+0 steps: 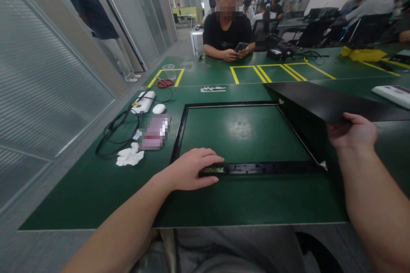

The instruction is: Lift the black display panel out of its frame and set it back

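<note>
On the green table lies a rectangular black frame, with bare tabletop showing through its middle. My left hand rests at its near left corner, fingers and thumb closed about the near bar. A small green circuit board shows on the bar between them. With my right hand, I grip the near edge of a thin dark flat panel. The panel is tilted and raised off the table, at the frame's right. Small whitish bits stick out at the frame's right corners.
Left of the frame are a crumpled tissue, black cable, white power strip, white mouse and red-handled scissors. White strips lie beyond the frame. Across the table a person holds a phone.
</note>
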Available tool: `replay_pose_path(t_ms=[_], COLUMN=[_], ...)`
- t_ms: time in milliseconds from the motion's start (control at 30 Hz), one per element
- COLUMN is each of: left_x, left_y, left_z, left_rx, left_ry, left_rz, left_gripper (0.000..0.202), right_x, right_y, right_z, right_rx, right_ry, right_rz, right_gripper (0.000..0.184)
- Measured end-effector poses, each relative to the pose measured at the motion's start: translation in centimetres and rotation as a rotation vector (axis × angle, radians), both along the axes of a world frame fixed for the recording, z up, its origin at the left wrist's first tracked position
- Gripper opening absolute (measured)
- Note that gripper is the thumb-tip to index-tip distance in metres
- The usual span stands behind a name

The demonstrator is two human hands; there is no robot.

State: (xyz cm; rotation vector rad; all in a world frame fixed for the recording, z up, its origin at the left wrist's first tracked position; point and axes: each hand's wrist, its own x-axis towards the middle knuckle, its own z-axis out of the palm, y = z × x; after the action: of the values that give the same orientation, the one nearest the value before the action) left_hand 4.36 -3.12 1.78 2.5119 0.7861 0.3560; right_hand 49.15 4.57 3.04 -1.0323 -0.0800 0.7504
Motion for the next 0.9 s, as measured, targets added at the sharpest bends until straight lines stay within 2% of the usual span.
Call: replay_pose_path(t_ms=[167,267,333,467,533,600,700,800,900], left_x=[-0.1,-0.6,-1.0,-1.5,-1.7,-1.9,-2.5,-3.2,-3.4], left_y=[0.1,0.6,1.2,2.4,3.0,3.5,3.9,3.9,3.7], left_z=[-0.2,-0.4,-0.5,-0.3,0.1,0.7,1.5,2.1,2.4], left_rx=[-0.046,-0.108,-0.179,-0.471,-0.664,-0.804,-0.969,-1.075,-1.131], left_ry=[-0.121,-0.272,-0.401,-0.866,-1.095,-1.245,-1.351,-1.374,-1.338], left_rz=[0.119,0.299,0.475,0.848,0.994,1.110,1.117,0.998,0.901], left_gripper=[0.037,0.032,0.034,0.039,0.031,0.023,0.031,0.040,0.038], right_x=[-1.5,-1.9,-1.8,-1.6,-1.8,-2.3,-2.8,-2.5,-2.0], right_y=[-0.9,-1.5,-1.9,-2.4,-2.6,-2.9,-3.1,-3.1,-2.8], right_z=[0.9,1.3,1.3,1.3,1.4,1.7,1.8,1.3,0.7], right_rx=[0.136,0.216,0.259,0.190,0.114,0.083,0.076,0.062,0.017], right_ry=[-0.025,-0.045,-0.060,-0.055,-0.069,-0.094,-0.130,-0.147,-0.152], right_rz=[0.058,0.096,0.112,0.162,0.205,0.250,0.305,0.298,0.283], right_gripper=[0.019,0.022,0.024,0.025,0.020,0.017,0.020,0.017,0.018])
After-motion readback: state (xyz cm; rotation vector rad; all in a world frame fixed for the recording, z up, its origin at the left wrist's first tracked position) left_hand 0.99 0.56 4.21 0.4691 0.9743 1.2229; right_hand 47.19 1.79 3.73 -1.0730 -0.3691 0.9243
